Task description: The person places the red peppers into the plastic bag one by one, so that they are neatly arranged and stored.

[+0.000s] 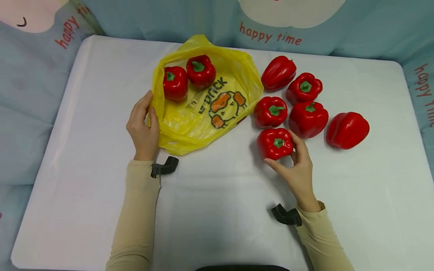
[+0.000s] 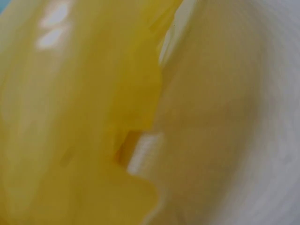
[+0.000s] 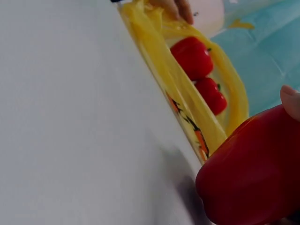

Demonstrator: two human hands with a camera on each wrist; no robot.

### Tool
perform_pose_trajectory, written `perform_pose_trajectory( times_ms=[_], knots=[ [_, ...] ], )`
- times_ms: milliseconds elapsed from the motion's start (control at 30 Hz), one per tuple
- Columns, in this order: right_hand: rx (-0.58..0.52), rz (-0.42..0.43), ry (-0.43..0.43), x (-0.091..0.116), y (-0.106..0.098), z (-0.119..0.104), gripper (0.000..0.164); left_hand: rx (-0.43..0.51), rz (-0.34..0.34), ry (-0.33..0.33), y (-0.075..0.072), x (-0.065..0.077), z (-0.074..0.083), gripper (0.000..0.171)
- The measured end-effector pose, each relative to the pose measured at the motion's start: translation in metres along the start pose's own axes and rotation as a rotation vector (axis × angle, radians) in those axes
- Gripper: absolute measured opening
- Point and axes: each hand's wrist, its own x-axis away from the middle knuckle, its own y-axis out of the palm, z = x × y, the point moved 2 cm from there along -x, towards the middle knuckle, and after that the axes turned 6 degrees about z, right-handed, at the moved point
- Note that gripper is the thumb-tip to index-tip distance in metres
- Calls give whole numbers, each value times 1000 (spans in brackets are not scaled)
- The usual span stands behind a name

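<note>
My right hand (image 1: 298, 169) grips a red bell pepper (image 1: 275, 143) with thumb and fingers at its right side, green stem facing up. In the right wrist view this bell pepper (image 3: 253, 168) is large at the lower right, with a shadow on the table beside it. On the other side, my left hand (image 1: 144, 130) holds the left edge of a yellow plastic bag (image 1: 190, 128), printed with a cartoon duck. Two more bell peppers (image 1: 175, 83) (image 1: 201, 71) lie inside the bag's open mouth. Yellow plastic (image 2: 70, 117) fills much of the blurred left wrist view.
Several other red bell peppers cluster right of the bag: one (image 1: 270, 112) just beyond the held one, another (image 1: 308, 119) close by, and one (image 1: 347, 130) farther right. They lie on a white table (image 1: 217, 210). A blue curtain (image 1: 210, 22) hangs behind it.
</note>
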Motion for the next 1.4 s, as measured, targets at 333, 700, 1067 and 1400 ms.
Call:
perform_pose_trajectory(
  times_ms=[333,700,1067,1400],
  knots=[
    [-65,-33,-43,2,10,-9,81,-14,-11,-13,2,-1,1,28],
    [-80,-94,-106,-6,24,-20,83,-17,-7,-9,-1,-1,0,28],
    [-145,-163,-167,-18,44,-33,82,9,5,-14,1,0,-2,28],
    [-170,-212,-202,-22,61,-44,83,11,2,-1,0,-1,1,28]
  ],
)
